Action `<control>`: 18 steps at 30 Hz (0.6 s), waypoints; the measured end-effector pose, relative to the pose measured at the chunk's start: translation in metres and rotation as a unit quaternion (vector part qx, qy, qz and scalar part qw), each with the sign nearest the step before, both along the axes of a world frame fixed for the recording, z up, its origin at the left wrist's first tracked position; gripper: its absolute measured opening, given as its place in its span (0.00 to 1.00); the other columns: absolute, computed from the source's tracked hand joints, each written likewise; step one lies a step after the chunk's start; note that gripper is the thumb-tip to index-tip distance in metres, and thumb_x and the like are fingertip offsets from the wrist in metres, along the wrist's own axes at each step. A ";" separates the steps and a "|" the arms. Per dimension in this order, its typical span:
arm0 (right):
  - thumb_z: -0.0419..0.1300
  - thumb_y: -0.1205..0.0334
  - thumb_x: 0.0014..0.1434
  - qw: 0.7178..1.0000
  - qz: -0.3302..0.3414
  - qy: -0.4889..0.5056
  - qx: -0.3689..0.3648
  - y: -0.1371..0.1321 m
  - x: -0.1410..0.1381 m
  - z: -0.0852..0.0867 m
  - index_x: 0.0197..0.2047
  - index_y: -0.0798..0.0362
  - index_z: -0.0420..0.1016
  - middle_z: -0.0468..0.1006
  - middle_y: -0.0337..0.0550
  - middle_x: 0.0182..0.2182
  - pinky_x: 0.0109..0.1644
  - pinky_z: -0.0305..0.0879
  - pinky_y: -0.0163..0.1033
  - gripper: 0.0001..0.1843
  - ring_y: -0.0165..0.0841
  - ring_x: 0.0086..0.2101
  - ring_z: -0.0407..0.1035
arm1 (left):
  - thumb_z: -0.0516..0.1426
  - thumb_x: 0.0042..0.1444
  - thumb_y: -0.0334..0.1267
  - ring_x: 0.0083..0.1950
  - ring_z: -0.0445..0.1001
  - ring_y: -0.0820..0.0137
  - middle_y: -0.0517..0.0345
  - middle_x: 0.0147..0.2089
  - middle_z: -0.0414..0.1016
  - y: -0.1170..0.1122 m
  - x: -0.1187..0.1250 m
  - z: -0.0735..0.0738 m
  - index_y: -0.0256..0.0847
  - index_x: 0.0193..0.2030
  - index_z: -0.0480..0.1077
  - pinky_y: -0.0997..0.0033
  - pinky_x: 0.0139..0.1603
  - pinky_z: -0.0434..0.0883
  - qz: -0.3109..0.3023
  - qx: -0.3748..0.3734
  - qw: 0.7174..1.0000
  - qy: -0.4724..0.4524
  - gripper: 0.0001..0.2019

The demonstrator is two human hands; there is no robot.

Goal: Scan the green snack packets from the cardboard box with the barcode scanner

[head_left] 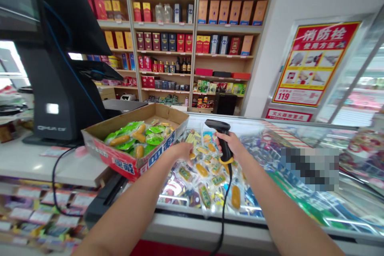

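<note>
My right hand (229, 144) is wrapped round the grip of a black barcode scanner (225, 148) with a yellow band at its base. The scanner is upright above the glass-topped case, its head pointing left and its cable hanging toward me. Clear packets of yellow-brown, sausage-shaped snacks (202, 170) lie scattered on the glass below it, some showing green labels. Over the left side of these, my left hand (183, 152) has its fingers bent down round one snack packet (192, 155); the fingertips are partly hidden. Beside that hand stands an open cardboard box (163, 113) holding more such packets.
A black checkout terminal (64, 84) stands on the white counter (24, 160) at left, with a loose black cable (54, 180) over the edge. The glass case (285, 204) stretches right. Behind are shelves (196, 28) of boxes and bottles, and a red wall sign (316, 64).
</note>
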State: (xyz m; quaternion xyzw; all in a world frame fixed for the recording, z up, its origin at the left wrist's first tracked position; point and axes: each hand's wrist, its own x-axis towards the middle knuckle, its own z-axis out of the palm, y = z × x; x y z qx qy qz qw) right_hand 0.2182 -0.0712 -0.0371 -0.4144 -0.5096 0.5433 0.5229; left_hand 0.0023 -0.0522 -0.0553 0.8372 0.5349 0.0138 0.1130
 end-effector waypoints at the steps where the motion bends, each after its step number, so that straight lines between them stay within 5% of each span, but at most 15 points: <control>1: 0.68 0.56 0.43 1.000 -0.002 0.005 -0.002 0.001 0.001 -0.004 0.31 0.56 0.72 0.71 0.36 0.16 0.15 0.61 0.32 0.15 0.27 0.14 0.62 | 0.67 0.34 0.32 0.40 0.75 0.59 0.49 0.42 0.78 0.001 -0.002 -0.001 0.39 0.40 0.73 0.69 0.38 0.67 0.004 -0.003 1.000 0.002 0.21; 6: 0.68 0.55 0.45 1.000 0.012 -0.005 -0.018 0.003 0.004 -0.017 0.32 0.55 0.72 0.71 0.35 0.16 0.15 0.62 0.33 0.15 0.27 0.14 0.63 | 0.58 0.46 0.31 0.33 0.73 0.63 0.52 0.30 0.75 0.015 -0.005 -0.006 0.38 0.28 0.70 0.68 0.36 0.66 0.020 0.048 0.994 -0.094 0.01; 8: 0.67 0.54 0.46 0.999 0.024 -0.010 -0.027 0.002 0.005 -0.017 0.30 0.55 0.71 0.71 0.36 0.16 0.16 0.62 0.34 0.14 0.27 0.14 0.63 | 0.56 0.48 0.32 0.32 0.72 0.65 0.55 0.26 0.71 0.023 -0.002 -0.011 0.38 0.25 0.68 0.68 0.37 0.67 0.037 0.079 0.977 -0.193 0.03; 10: 0.67 0.54 0.47 0.999 0.039 -0.016 -0.030 0.000 0.005 -0.015 0.28 0.54 0.70 0.71 0.36 0.15 0.16 0.62 0.34 0.14 0.27 0.14 0.63 | 0.57 0.47 0.34 0.33 0.72 0.66 0.58 0.26 0.71 0.028 0.003 -0.017 0.38 0.29 0.68 0.68 0.37 0.68 0.050 0.078 0.936 -0.338 0.03; 13: 0.67 0.53 0.45 0.997 0.070 -0.036 -0.024 -0.003 0.006 -0.012 0.28 0.54 0.70 0.72 0.36 0.16 0.16 0.63 0.34 0.15 0.27 0.14 0.63 | 0.62 0.43 0.39 0.35 0.75 0.66 0.60 0.31 0.73 0.030 0.008 -0.022 0.39 0.40 0.69 0.68 0.36 0.71 0.051 -0.010 0.833 -0.550 0.16; 15: 0.68 0.52 0.44 0.995 0.088 -0.048 -0.019 -0.004 0.006 -0.011 0.30 0.55 0.70 0.72 0.36 0.16 0.16 0.63 0.33 0.16 0.27 0.14 0.64 | 0.66 0.38 0.42 0.36 0.76 0.65 0.60 0.33 0.74 0.027 0.009 -0.021 0.41 0.45 0.67 0.67 0.35 0.73 0.051 -0.069 0.775 -0.627 0.25; 18: 0.68 0.52 0.43 0.994 0.097 -0.058 -0.015 -0.006 0.005 -0.011 0.29 0.55 0.70 0.72 0.36 0.16 0.17 0.63 0.33 0.17 0.27 0.14 0.64 | 0.69 0.32 0.43 0.36 0.77 0.65 0.61 0.33 0.74 0.021 0.010 -0.018 0.42 0.46 0.66 0.66 0.34 0.75 0.062 -0.089 0.731 -0.673 0.31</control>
